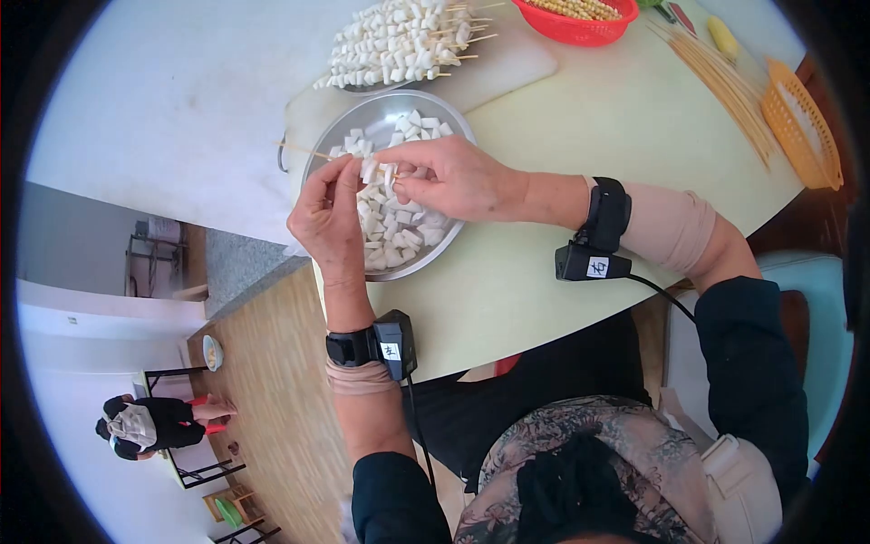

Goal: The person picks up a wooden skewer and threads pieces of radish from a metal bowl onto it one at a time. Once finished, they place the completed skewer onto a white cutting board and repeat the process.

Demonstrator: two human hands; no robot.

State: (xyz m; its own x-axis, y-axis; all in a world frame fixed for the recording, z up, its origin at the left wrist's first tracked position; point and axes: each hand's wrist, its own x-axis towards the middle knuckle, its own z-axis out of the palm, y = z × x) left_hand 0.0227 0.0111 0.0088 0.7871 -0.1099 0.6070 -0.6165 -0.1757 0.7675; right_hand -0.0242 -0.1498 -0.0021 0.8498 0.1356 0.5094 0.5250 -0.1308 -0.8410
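Over a round metal bowl (451, 238) of white cubes (391, 238), both hands meet at a thin wooden skewer (304, 150) that carries some white pieces. My left hand (331, 218) pinches the skewer near its middle, and the bare end sticks out beyond those fingers. With closed fingers, my right hand (462, 179) holds a white piece (390, 179) at the other end of the skewer. Above the bowl lies a pile of loaded skewers (399, 45) on a plate, beside a pale cutting board (517, 68).
A red basket (580, 29) of yellowish pieces stands at the top. Bare skewers (716, 82) lie at the upper right, near an orange basket (802, 127) and a yellow object (722, 38). Another person (163, 424) is farther off at the lower left.
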